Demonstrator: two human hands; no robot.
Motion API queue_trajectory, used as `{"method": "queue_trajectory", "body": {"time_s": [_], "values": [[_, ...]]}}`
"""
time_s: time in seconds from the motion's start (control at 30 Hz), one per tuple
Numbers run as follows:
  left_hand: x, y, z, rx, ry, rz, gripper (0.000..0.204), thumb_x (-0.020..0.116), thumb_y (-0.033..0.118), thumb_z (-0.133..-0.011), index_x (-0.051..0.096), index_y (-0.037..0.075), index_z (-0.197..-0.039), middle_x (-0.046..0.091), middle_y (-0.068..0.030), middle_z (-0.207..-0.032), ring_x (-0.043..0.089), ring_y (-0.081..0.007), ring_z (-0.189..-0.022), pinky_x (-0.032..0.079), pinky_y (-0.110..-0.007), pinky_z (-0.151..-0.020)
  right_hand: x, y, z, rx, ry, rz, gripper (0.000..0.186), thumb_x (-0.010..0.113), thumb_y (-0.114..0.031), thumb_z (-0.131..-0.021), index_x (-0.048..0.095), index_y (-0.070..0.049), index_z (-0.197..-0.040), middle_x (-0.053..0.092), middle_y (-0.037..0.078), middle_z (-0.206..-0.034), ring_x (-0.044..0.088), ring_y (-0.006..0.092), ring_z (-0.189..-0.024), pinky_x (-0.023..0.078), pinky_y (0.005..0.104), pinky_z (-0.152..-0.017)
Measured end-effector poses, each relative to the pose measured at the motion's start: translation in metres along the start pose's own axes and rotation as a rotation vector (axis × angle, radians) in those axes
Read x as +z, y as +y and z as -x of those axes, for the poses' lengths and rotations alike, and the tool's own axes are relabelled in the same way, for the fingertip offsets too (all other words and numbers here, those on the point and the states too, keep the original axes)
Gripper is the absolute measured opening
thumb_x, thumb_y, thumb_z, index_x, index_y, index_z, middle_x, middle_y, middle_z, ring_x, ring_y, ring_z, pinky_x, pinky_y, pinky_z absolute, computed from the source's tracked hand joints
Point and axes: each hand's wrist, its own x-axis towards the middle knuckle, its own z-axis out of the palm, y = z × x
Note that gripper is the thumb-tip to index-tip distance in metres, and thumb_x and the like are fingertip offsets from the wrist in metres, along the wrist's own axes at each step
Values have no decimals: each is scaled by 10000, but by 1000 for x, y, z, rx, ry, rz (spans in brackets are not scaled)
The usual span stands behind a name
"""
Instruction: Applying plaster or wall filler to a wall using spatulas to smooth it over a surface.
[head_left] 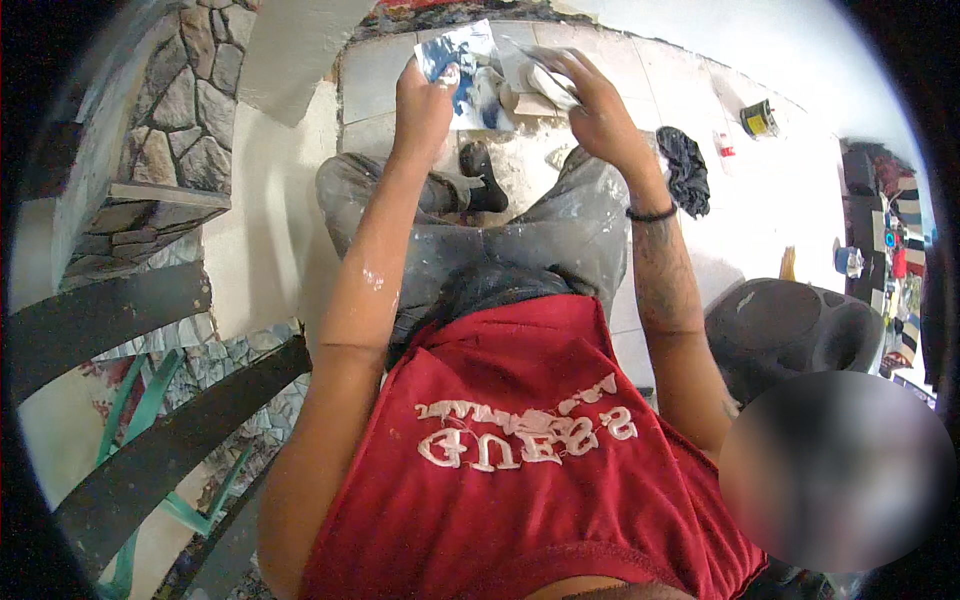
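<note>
In front of me, above my knees, my left hand (424, 112) pinches a thin rectangular plate (470, 62). The plate is shiny, with blue, white and grey patches, and my thumb lies on its face. To its right, my right hand (602, 112) is closed round a thin, flat grey blade-like tool (538, 56), tilted and seen nearly edge-on. A whitish mass (553, 88) shows by that tool; I cannot tell whether it sticks to it. The tool's far end comes close to the plate's right edge; whether they touch is unclear.
A black crumpled bag or cloth (684, 172) lies right of my knee. Beyond it are a dark can (760, 118) and a small red-and-white bottle (725, 146). A dark chair (770, 318) stands at right; dark slats (110, 305) and a stone-clad wall (190, 95) are at left.
</note>
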Motion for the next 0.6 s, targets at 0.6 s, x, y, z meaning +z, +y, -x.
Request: {"method": "queue_trajectory", "body": {"time_s": [0.6], "values": [[-60, -51, -43, -186, 144, -109, 229, 524, 154, -776, 499, 40, -972, 562, -66, -874, 563, -162, -731, 466, -275, -580, -21, 24, 23, 718, -301, -863, 553, 535, 12, -684, 371, -63, -1207, 525, 163, -1033, 583, 249, -756, 472, 362, -713]]}}
